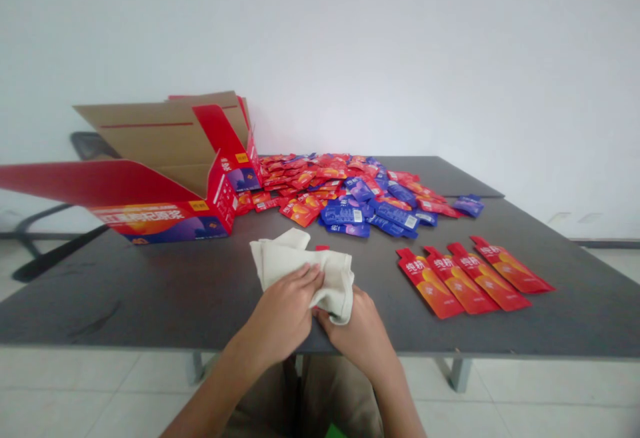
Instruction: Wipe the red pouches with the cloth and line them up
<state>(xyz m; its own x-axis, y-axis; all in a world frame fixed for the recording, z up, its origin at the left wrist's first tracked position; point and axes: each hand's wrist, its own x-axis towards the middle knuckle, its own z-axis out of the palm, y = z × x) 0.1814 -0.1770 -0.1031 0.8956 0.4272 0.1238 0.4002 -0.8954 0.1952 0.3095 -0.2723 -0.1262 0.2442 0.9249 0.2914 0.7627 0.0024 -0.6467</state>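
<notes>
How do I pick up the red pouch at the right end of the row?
Come from above on its free right side and pinch the wide middle of the red pouch with your fingers. It lies flat on the dark table, and the next pouch sits close on its left.

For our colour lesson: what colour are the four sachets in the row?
The sachets are red shading to orange; the head view shows this best.

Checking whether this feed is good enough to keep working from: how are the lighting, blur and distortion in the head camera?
Head view: light is soft and even, with only faint shadows; the white wall looks pale and flat; the dark table bends slightly along its front edge from wide-angle distortion; the left hand, right hand, cream cloth and red sachets look slightly soft, not badly blurred.
</notes>
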